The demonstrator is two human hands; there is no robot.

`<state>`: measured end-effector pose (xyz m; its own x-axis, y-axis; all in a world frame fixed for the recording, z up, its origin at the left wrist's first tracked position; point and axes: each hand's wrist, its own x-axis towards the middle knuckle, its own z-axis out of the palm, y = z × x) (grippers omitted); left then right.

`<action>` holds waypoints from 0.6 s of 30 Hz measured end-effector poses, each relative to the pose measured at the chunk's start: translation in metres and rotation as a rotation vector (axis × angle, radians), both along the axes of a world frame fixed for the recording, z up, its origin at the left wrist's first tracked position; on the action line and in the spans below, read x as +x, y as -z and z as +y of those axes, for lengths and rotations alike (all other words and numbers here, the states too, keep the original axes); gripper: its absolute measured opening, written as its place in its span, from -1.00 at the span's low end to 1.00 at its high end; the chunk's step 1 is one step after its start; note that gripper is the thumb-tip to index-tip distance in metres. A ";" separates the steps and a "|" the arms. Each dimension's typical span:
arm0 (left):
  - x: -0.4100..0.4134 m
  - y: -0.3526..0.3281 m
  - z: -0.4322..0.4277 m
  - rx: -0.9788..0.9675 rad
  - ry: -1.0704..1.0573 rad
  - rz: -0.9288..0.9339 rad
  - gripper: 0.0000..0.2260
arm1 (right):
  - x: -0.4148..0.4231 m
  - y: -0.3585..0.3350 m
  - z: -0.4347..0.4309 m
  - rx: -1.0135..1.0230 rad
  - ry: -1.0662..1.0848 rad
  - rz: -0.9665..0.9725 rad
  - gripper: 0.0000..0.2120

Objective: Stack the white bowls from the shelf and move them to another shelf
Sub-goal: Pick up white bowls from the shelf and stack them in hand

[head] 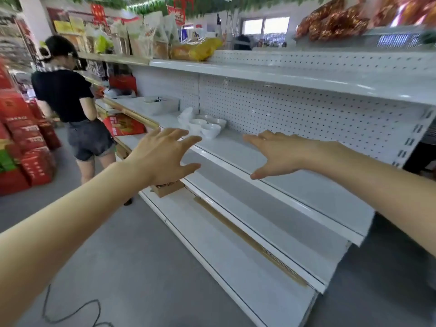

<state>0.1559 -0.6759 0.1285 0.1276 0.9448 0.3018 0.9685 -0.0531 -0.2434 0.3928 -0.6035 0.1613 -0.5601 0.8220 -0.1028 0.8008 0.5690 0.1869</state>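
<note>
Several small white bowls [207, 127] stand close together on the middle white shelf [295, 185], near the pegboard back wall. My left hand [165, 154] is stretched out in front of the shelf edge, fingers spread and holding nothing, just short of the bowls. My right hand [280, 154] hovers over the same shelf to the right of the bowls, fingers straight, palm down, empty.
A person in a black top [63, 95] stands at the left by the shelving. A white tray [160, 105] sits further along the shelf. A small cardboard box [167, 187] lies on a lower shelf. Red boxes [21, 142] are stacked at far left. A cable [70, 312] lies on the floor.
</note>
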 end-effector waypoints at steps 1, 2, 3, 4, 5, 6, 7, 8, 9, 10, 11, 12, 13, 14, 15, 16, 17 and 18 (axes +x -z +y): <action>-0.015 0.003 0.018 0.000 0.003 -0.001 -0.38 | -0.014 0.004 0.018 -0.005 -0.002 0.002 -0.08; -0.030 0.008 0.037 -0.003 0.003 -0.002 -0.38 | -0.028 0.010 0.036 -0.012 -0.003 -0.001 -0.08; -0.044 0.012 0.057 -0.006 0.001 -0.005 -0.38 | -0.042 0.016 0.056 -0.016 -0.004 -0.008 -0.07; -0.057 0.017 0.078 -0.011 0.000 -0.009 -0.38 | -0.056 0.021 0.078 -0.020 -0.003 -0.015 -0.07; -0.070 0.022 0.100 -0.013 0.002 -0.009 -0.38 | -0.071 0.026 0.101 -0.024 -0.003 -0.018 -0.07; -0.083 0.027 0.122 -0.010 0.008 -0.002 -0.38 | -0.085 0.031 0.124 -0.027 -0.005 -0.017 -0.08; -0.096 0.030 0.146 -0.005 0.016 0.012 -0.37 | -0.098 0.034 0.149 -0.026 -0.011 -0.009 -0.09; -0.109 0.033 0.170 -0.004 0.023 0.028 -0.37 | -0.112 0.037 0.175 -0.024 -0.017 0.000 -0.09; -0.123 0.035 0.195 -0.009 0.027 0.039 -0.37 | -0.126 0.039 0.201 -0.027 -0.021 0.007 -0.09; -0.136 0.035 0.218 -0.020 0.026 0.043 -0.37 | -0.139 0.041 0.227 -0.034 -0.024 0.016 -0.08; -0.151 0.035 0.241 -0.026 0.024 0.043 -0.37 | -0.153 0.044 0.254 -0.042 -0.020 0.025 -0.08; -0.165 0.034 0.263 -0.031 0.022 0.044 -0.37 | -0.165 0.046 0.280 -0.052 -0.007 0.029 -0.07; -0.180 0.032 0.284 -0.035 0.020 0.039 -0.37 | -0.178 0.048 0.304 -0.064 0.013 0.028 -0.07; -0.196 0.031 0.303 -0.043 0.018 0.029 -0.37 | -0.190 0.049 0.327 -0.081 0.035 0.023 -0.07; -0.211 0.031 0.319 -0.051 0.017 0.020 -0.36 | -0.203 0.051 0.347 -0.098 0.054 0.017 -0.07; -0.226 0.031 0.335 -0.054 0.016 0.016 -0.36 | -0.216 0.053 0.365 -0.114 0.067 0.010 -0.07; -0.242 0.031 0.351 -0.049 0.020 0.017 -0.36 | -0.228 0.054 0.384 -0.125 0.071 0.005 -0.06; -0.257 0.031 0.367 -0.042 0.027 0.016 -0.36 | -0.241 0.056 0.402 -0.135 0.067 0.003 -0.05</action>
